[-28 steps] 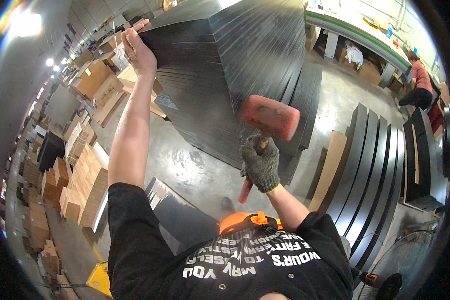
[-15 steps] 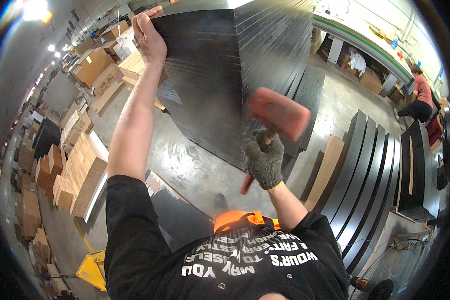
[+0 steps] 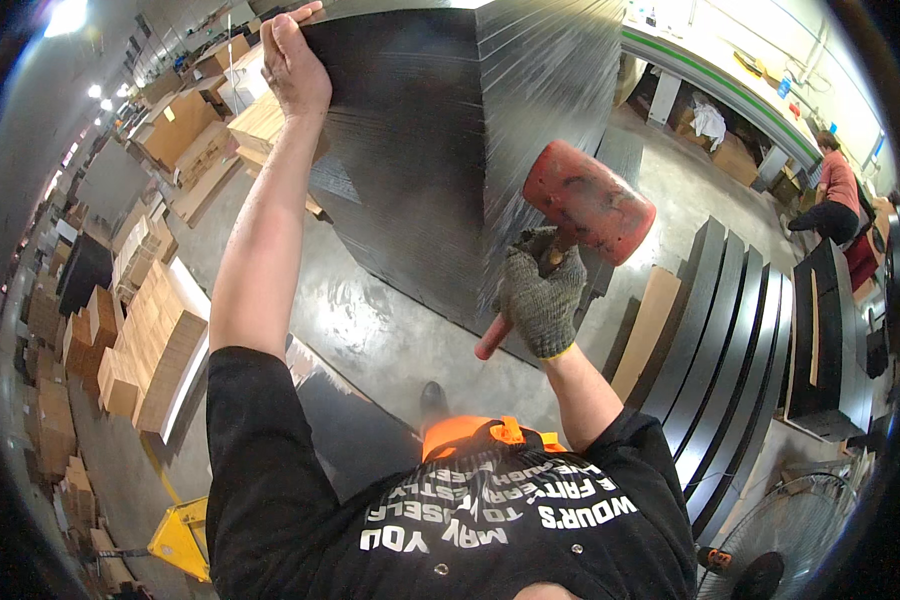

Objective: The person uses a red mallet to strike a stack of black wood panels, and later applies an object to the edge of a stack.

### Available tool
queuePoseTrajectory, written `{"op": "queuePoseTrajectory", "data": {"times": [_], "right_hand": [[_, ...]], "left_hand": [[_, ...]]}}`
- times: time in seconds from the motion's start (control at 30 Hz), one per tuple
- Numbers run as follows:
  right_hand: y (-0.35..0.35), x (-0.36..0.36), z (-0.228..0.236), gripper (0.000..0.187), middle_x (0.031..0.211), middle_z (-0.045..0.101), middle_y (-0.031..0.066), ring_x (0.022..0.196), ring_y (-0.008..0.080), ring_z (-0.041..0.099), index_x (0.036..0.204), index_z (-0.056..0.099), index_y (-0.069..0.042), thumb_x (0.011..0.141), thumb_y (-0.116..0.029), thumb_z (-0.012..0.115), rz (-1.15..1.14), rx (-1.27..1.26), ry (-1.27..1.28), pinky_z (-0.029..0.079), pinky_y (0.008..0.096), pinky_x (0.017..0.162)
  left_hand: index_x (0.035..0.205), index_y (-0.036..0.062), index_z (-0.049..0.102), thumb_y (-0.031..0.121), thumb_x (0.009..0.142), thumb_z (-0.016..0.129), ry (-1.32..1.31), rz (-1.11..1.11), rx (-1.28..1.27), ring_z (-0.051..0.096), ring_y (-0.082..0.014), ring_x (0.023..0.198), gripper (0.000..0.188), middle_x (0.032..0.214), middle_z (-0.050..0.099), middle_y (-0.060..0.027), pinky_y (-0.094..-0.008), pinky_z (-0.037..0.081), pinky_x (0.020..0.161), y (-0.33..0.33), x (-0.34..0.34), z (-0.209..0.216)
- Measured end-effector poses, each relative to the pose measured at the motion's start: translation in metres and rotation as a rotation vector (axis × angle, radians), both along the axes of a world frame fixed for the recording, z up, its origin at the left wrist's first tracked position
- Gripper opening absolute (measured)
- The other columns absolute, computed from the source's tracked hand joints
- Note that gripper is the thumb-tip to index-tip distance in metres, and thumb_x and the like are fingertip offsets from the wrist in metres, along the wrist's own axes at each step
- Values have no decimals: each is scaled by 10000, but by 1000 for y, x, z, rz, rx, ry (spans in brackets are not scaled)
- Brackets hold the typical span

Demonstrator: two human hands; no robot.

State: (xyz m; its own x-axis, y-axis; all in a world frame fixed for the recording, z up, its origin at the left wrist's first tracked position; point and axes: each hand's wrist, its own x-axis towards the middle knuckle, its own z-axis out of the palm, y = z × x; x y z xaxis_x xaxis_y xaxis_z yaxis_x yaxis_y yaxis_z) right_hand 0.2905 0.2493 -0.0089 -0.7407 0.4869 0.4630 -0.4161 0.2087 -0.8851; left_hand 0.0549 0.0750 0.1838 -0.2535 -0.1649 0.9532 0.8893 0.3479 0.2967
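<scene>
Grey knit glove on the right hand [image 3: 542, 295], and that fist is closed tight around a red mallet with a fat, barrel-shaped head and a stick handle [image 3: 590, 203]. The grip's fairly high up, close under the head, so the reddish tail of the handle pokes out below the fist toward the left. The head itself sits tilted, right end lower, and it's pretty beat up: dark scuffs and smudges all over the red. It's up in front of the big stack from this angle; can't tell whether it's touching.

The bare left hand [image 3: 298, 70] is open, not wrapped around anything. It's up at the top left corner of a tall stack of flat black boards with shiny clear film on it [image 3: 400, 150], fingers reaching over the top edge and the thumb pointing up. Can't really tell how far apart the fingers are, since they overlap in this view.

As for the stack, it stands on the grey, glossy concrete floor [image 3: 360, 315] right in front of the person. Thin layer lines run across its left face, while the film on the right face is pulled into long streaky wrinkles that fan out and catch the light.
</scene>
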Motion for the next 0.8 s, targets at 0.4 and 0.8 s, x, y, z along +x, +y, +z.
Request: {"op": "queuePoseTrajectory", "data": {"times": [0.4,0.8], "right_hand": [[0,9,21,156,712,548,9,622,104,536,972,534,-57,827,-29,584,109,-118,-164,473,265,583],[0,4,50,109,730,564,9,645,101,532,881,562,-55,796,-57,631,0,71,-14,461,271,604]], "left_hand": [[940,69,616,381,1008,272,50,28,-34,548,-202,989,470,1050,688,-46,-320,373,950,-10,-5,-5],[975,66,599,420,1006,314,-60,-40,61,608,-237,980,455,1013,690,-72,-341,411,923,-5,-4,-4]]}}
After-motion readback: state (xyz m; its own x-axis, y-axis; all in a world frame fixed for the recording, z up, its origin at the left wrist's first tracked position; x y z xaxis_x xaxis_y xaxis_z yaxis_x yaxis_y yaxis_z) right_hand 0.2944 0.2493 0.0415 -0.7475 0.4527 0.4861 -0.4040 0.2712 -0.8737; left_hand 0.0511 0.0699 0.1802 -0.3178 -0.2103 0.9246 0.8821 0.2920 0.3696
